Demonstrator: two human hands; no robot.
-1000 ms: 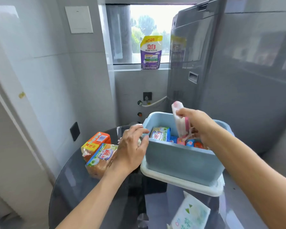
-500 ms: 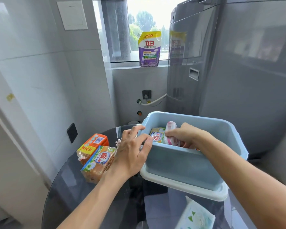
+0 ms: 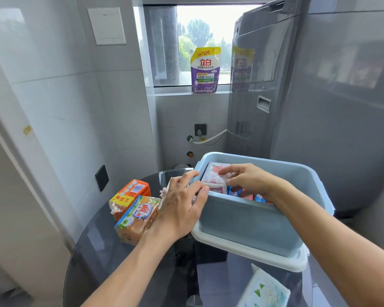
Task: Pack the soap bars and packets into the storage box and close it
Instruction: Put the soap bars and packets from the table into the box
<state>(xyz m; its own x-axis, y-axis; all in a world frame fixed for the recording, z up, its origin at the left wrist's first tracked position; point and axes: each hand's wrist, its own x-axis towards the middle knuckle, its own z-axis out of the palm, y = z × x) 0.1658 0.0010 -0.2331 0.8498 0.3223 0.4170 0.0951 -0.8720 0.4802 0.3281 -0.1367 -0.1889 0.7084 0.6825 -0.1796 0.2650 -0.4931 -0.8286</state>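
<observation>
1. The step in hand looks like seating a packet: the right hand point(image 3: 248, 180) reaches inside the storage box point(image 3: 248, 222) and pinches the pink-and-white packet point(image 3: 215, 176) between thumb and fingertips, the packet lying flat at the box's far-left corner.
2. The left hand point(image 3: 182, 207) grips the near-left corner of the box, fingers curled over the rim and thumb against the outer wall, apparently steadying it.
3. Below and to the right of the pinch, more soap bars point(image 3: 237, 192) in blue and red wrappers lie in the box; how many is hidden by the wrist and the near wall.
4. The box appears to sit inside a pale lid or tray point(image 3: 248, 251) on the round glass table point(image 3: 111, 258).
5. Just left of the gripping left hand, two wrapped soap packs wait outside: an orange pack point(image 3: 131, 193) and a green-labelled pack point(image 3: 138, 218), touching each other. A white-and-green packet point(image 3: 266, 291) lies near the right forearm.
6. Next, I judge, the right hand must release the packet, then fetch the outside packs; closing comes last.
</observation>
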